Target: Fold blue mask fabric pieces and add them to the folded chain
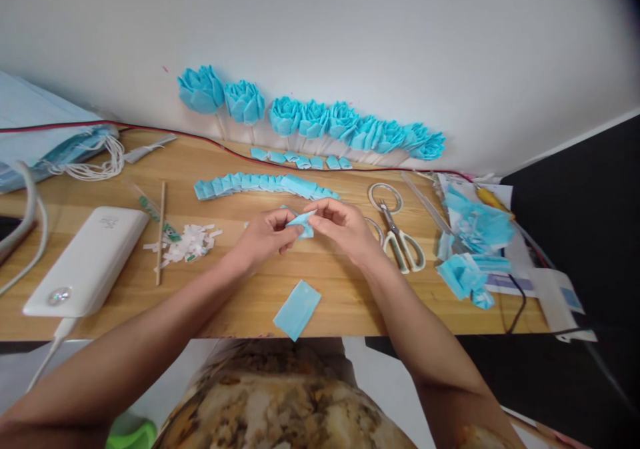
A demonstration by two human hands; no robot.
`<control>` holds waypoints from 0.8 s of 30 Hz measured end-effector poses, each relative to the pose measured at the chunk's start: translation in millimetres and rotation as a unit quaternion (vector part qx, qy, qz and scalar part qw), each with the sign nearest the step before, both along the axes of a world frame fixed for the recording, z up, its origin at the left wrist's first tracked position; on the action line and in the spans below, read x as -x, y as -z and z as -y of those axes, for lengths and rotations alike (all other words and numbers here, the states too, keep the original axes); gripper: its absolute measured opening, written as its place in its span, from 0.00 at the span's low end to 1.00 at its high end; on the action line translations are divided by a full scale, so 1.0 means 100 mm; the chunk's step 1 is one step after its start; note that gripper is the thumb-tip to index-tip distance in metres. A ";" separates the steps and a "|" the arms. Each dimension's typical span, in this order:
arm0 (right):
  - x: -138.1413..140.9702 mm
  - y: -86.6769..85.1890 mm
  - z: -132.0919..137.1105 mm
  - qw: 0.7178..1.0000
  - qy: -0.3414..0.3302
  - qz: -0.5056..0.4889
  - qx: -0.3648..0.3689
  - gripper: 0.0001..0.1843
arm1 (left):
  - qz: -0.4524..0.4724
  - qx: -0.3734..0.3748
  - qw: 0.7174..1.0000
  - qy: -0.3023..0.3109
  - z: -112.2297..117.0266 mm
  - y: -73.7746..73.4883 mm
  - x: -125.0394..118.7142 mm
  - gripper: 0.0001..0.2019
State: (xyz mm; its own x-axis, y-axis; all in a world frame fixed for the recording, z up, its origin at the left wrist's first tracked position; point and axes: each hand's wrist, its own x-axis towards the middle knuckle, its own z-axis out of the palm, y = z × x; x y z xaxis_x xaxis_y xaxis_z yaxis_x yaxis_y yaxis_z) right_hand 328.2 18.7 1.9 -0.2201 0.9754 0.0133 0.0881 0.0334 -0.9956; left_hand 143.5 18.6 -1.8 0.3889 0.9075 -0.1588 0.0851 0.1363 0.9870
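Table (330, 289) fills the view; flowers (310, 119) line the wall (400, 42); power bank (87, 259) lies far left; left hand (265, 236) and right hand (345, 226) meet mid-table; scissors (400, 236) sit just right; a sheet (297, 309) lies near the front edge; both hands' fingertips pinch the folded piece (303, 223), just above the wood.

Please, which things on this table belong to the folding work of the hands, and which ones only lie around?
Likely in the work:
- small blue piece, pinched by left hand and right hand
- flat blue sheet
- row of folded blue pieces
- blue flowers

Lying about, untouched:
- scissors
- white power bank
- wooden stick
- white scraps
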 end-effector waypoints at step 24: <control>-0.04 0.01 -0.01 0.998 0.059 -0.014 -0.022 0.15 | 0.024 0.010 1.000 0.013 -0.01 -0.01 0.01 0.12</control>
State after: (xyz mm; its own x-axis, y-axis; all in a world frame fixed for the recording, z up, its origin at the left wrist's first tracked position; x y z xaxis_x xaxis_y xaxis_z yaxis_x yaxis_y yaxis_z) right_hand 332.0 20.0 0.6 -0.1031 0.9928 0.0615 0.0659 0.0685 -0.9955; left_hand 142.9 19.3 -0.7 0.4197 0.8939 -0.1574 0.0415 0.1543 0.9872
